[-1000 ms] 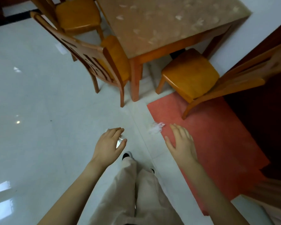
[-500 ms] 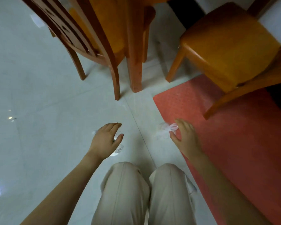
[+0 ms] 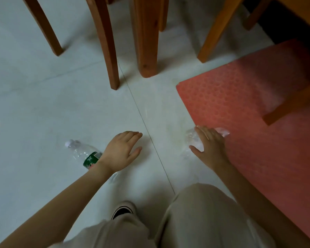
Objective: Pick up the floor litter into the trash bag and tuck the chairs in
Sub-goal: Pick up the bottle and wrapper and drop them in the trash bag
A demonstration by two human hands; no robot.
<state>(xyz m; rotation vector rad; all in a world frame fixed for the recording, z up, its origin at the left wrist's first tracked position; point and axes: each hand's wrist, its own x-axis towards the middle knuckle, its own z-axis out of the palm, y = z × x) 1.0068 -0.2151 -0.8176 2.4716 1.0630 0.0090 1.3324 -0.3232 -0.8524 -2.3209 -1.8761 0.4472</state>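
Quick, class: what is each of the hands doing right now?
Left hand: open, holding nothing.
Right hand: open, fingers resting on crumpled clear plastic.

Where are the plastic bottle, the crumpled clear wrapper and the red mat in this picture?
plastic bottle (image 3: 81, 152): head view, on its clear middle body.
clear wrapper (image 3: 192, 141): head view, on its uncovered crumpled left part.
red mat (image 3: 249, 113): head view, on its bare patterned surface.
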